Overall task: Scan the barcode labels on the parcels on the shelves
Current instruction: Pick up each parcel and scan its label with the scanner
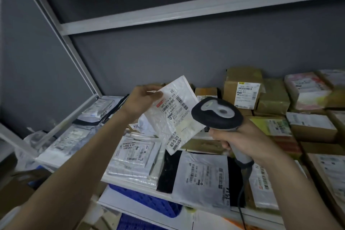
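My left hand (143, 99) pinches the top left corner of a white mailer (173, 114) and holds it up, tilted, above the shelf (130, 183), its label (172, 106) facing me. The label's barcodes run along its upper right side, and large print reading 83-5-25 sits near the mailer's lower edge. My right hand (240, 136) is wrapped round the grip of the scanner (217, 113), fingers curled tight on the handle. The scanner's dark head sits just beside the mailer's right edge and overlaps its lower right corner in my view; I cannot tell whether they touch. Its cable (240, 198) drops from the handle past the shelf's front edge.

Below the mailer, flat bags lie along the shelf's front: a clear bubble bag (134, 158) with a label, a black bag (168, 170) just right of it, then a grey bag (203, 173) whose lower end hangs over the front edge. More clear bags (97, 106) are piled at the shelf's left end. Toward the back right, cardboard boxes are stacked, the box (242, 95) nearest the scanner carrying a white label on its front. A blue crate (149, 201) shows under the shelf's front edge. An upper shelf (186, 9) crosses above.
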